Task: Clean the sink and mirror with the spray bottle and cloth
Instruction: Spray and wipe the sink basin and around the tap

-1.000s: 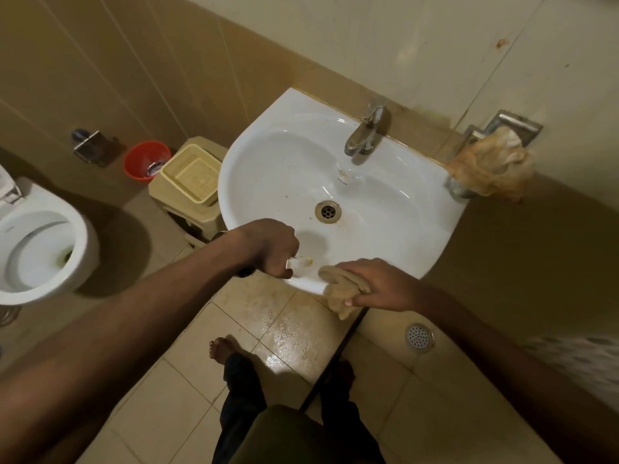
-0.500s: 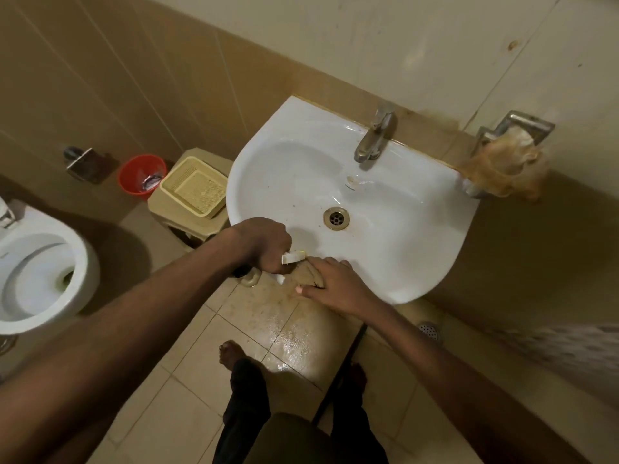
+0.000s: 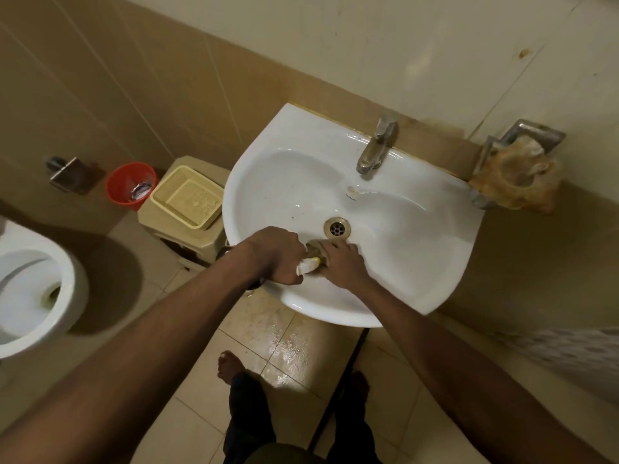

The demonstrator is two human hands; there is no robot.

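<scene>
Two hands work low in the head view. Our right hand [image 3: 341, 264] has carried the crumpled tan cloth [image 3: 318, 248] from the front rim up into the bowl of the white ceramic sink [image 3: 418, 229], fingers flat, pressing it just below the round metal drain [image 3: 337, 226]. Our left hand [image 3: 276, 256] stays curled round the white-nozzled spray bottle [image 3: 308, 265], its body probably hidden under the fist. We judge wiping has reached the basin; the mirror is not in view.
</scene>
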